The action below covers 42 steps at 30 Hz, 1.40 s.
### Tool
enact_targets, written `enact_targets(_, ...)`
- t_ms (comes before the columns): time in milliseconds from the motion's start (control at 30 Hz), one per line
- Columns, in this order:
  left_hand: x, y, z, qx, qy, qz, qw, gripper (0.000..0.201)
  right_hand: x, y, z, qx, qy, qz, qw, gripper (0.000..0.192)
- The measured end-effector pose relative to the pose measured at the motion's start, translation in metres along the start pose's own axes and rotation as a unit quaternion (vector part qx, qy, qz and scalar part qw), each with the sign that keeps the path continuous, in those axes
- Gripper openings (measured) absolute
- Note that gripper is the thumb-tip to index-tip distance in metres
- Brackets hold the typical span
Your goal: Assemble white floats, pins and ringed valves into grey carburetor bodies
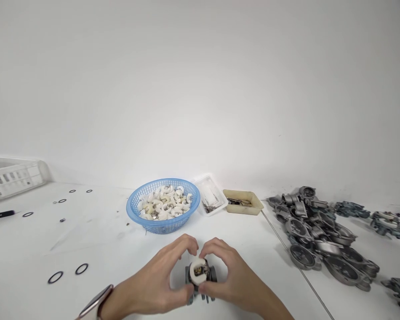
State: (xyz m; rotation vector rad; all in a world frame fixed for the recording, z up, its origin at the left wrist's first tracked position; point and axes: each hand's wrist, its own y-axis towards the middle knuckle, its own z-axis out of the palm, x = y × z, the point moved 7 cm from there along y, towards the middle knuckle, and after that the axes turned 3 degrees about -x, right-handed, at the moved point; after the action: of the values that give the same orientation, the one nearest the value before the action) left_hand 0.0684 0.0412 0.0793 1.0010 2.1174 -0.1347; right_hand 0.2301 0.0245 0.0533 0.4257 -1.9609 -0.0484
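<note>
A small grey metal carburetor body [214, 274] lies on the white table between my hands. On top of it sits a white C-shaped float [193, 276], with brass parts showing in its opening. My left hand [158, 281] curls around the left side, its thumb against the body and its fingertips near the far edge. With thumb and index finger, my right hand [236, 279] pinches the float from its near and far sides. Any small pin under the fingertips is too small to make out.
Behind my hands stands a blue basket [163, 228] of white floats. Beside it are a white tray [222, 203] with thin metal pieces and a yellowish tray [248, 210] with tools. Carburetor bodies [330, 246] pile up at right, past a thin rod [308, 281]. Black rings [55, 278] lie left.
</note>
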Motion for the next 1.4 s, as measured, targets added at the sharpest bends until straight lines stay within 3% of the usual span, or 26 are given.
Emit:
enact_targets(100,0.013,-0.004,0.012,0.023,0.0,-0.057,0.998,0.054,-0.002,0.001,0.001,0.017,-0.003,0.019,1.0,0.039)
enact_targets(233,0.015,-0.005,0.017,0.022,-0.008,-0.05,0.998,0.041,-0.009,0.002,-0.012,0.026,-0.001,0.029,0.999,0.047)
enact_targets(433,0.022,-0.009,0.014,0.026,-0.031,-0.04,0.998,0.047,-0.054,0.006,-0.067,-0.154,-0.1,0.061,0.981,0.047)
enact_targets(567,0.039,-0.007,0.024,0.026,-0.034,-0.019,0.999,0.055,-0.068,0.032,-0.082,-0.159,-0.274,0.032,0.948,0.043)
enact_targets(700,0.055,0.002,0.04,0.032,-0.003,0.03,0.999,0.059,-0.062,0.082,-0.081,-0.113,-0.363,0.003,0.925,0.028)
enact_targets(867,0.065,0.015,0.055,0.042,0.048,0.06,0.996,0.056,-0.067,0.15,-0.062,-0.042,-0.424,0.001,0.905,0.014)
enact_targets(967,0.07,0.024,0.06,0.047,0.06,0.059,0.995,0.045,-0.078,0.174,-0.047,-0.024,-0.446,0.014,0.894,0.02)
enact_targets(1100,0.073,0.033,0.065,0.04,0.068,0.056,0.995,0.029,-0.085,0.182,-0.04,-0.036,-0.456,0.022,0.889,0.014)
enact_targets(1400,0.069,0.032,0.065,0.034,0.071,0.062,0.995,0.032,-0.081,0.179,-0.066,-0.067,-0.44,0.074,0.893,0.02)
